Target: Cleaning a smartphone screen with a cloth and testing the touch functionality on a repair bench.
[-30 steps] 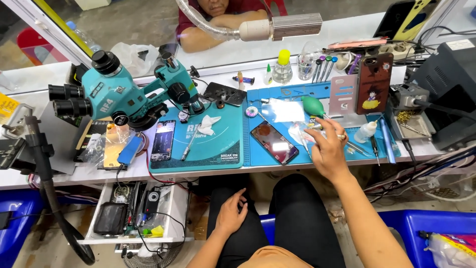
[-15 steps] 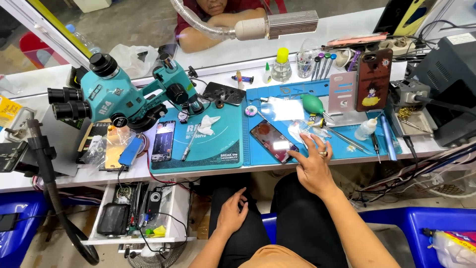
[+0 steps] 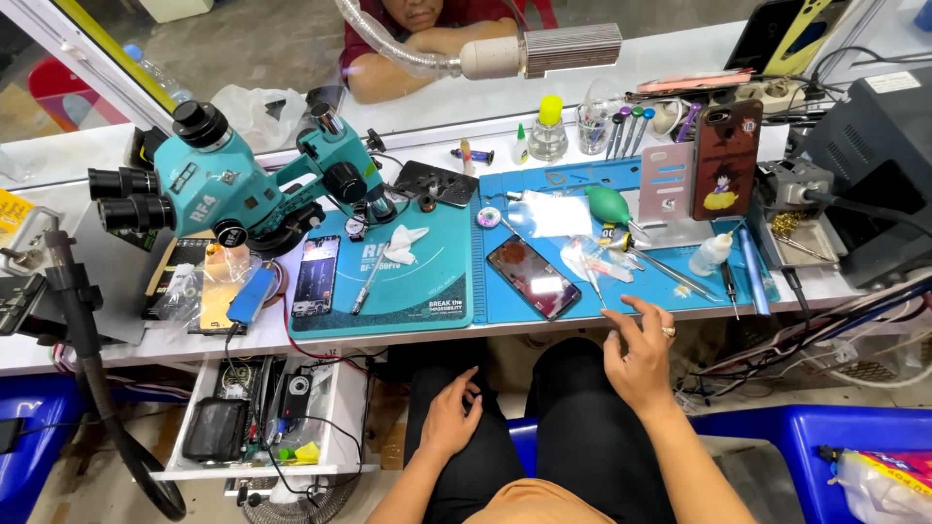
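The right hand (image 3: 639, 354) hangs just off the front edge of the worktop (image 3: 116, 335), palm down, fingers loosely spread and slightly curled, thumb and forefinger close together at the tip; whether they pinch anything cannot be told. A ring sits on one finger. The left hand (image 3: 449, 417) rests on the dark trouser thigh, fingers relaxed and a little apart, holding nothing. Nearest the right hand, on the ribbed blue silicone mat (image 3: 621, 281) near the front edge, lies a flat smartphone (image 3: 533, 277) with a glossy dark glass face, set at a slant. Beside it are crumpled clear plastic wrappers (image 3: 594, 257), thin metal tweezers (image 3: 670, 272) and a soft green rubber blower bulb (image 3: 609, 204). Toward the left end stands a teal enamelled microscope (image 3: 233, 189) with black eyepieces, over a second, rounded teal mat (image 3: 427, 291) carrying another phone (image 3: 316, 275)
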